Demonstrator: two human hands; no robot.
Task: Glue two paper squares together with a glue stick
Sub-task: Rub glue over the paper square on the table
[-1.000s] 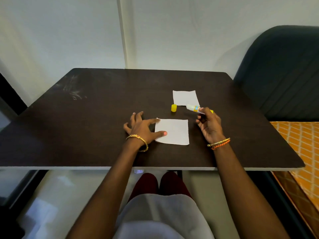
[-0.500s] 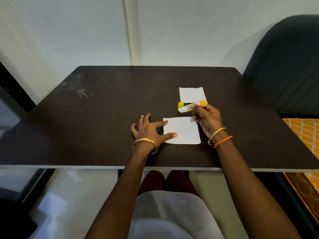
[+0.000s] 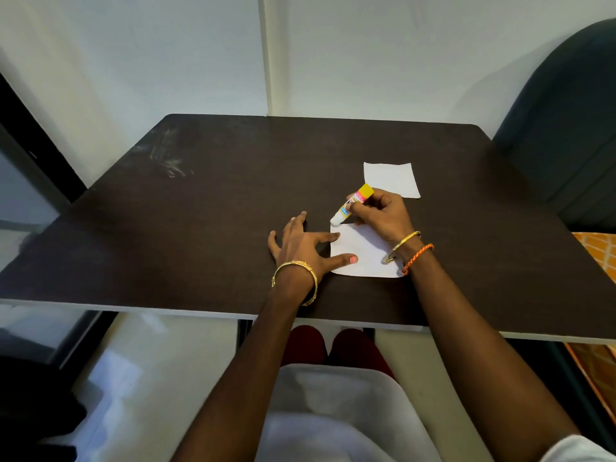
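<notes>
Glue stick (image 3: pixel 351 204), tilted with its white tip down at the far left corner of the near paper square (image 3: pixel 365 253), is gripped in the curled fingers of the right hand (image 3: pixel 380 213). Left hand (image 3: pixel 301 243) lies flat and spread, index finger and thumb pressing that square's left edge. Second paper square (image 3: pixel 391 179) lies just beyond on the dark table (image 3: pixel 200 228)
</notes>
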